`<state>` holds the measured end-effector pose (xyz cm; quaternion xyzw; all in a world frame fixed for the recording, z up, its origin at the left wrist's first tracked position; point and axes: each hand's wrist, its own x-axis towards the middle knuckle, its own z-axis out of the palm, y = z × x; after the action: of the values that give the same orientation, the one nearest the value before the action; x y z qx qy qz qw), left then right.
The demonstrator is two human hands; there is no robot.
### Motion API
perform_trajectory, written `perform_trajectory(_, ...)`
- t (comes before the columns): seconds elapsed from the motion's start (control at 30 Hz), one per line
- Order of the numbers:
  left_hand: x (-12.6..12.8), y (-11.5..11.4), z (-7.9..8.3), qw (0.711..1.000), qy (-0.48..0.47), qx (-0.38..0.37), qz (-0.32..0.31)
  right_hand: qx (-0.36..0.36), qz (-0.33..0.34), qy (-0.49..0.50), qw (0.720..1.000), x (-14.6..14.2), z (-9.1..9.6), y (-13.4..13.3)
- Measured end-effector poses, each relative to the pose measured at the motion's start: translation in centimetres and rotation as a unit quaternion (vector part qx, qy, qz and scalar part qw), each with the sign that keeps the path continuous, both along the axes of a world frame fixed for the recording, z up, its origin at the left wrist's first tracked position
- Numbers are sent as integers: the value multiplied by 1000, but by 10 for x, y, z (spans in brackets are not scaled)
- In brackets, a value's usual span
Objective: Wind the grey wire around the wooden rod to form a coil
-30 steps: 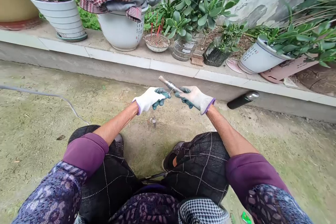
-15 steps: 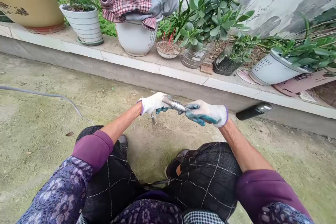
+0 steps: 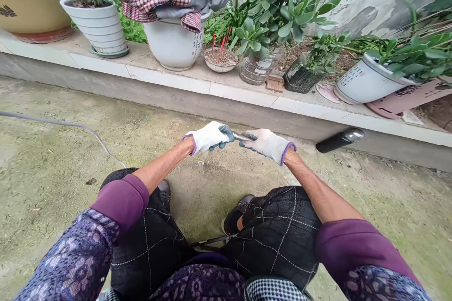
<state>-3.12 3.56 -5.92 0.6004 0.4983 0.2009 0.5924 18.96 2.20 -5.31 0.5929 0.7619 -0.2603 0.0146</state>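
Between my two gloved hands is a thin, silvery, ribbed metal tube (image 3: 240, 136); its exact kind is not clear. My left hand (image 3: 212, 136), in a white glove with blue-green coated fingers, is closed around its left end. At its right end, my right hand (image 3: 266, 143) grips it with bent fingers and the thumb along the top. Much of the tube is covered by the gloves. Below my left hand, a small pale bit (image 3: 201, 163) shows against the concrete floor (image 3: 197, 197); I cannot tell what it is.
A black bottle (image 3: 339, 140) with a shiny end lies by the low ledge (image 3: 240, 94). Along the ledge stand a white pot with cloths (image 3: 173, 44), a bowl with red sticks (image 3: 221, 62), a small brush (image 3: 274, 83) and potted plants. A grey hose (image 3: 84, 128) runs at left.
The tube has turned and now shows less of its length, with its hanging lower end out of sight. My right hand has rolled over, its back now facing up. The view has shifted slightly.
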Motion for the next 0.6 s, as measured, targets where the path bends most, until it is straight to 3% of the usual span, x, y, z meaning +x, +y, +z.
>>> perform_trajectory(0.13, 3, 0, 2, 998, -41, 46, -30, 21, -98, 85, 991, -2, 11, -3)
perform_trajectory(0.33, -3, -7, 4, 997, -74, 19, -28, -15, -208, 236, 949, 0, 22, -11)
perform_trajectory(0.47, -7, -1, 4, 996, -80, 26, -29, -74, -175, 380, 905, 6, 24, -17)
perform_trajectory(0.6, -10, 6, 7, 996, -51, 25, -62, -180, -83, 369, 908, 9, 29, -25)
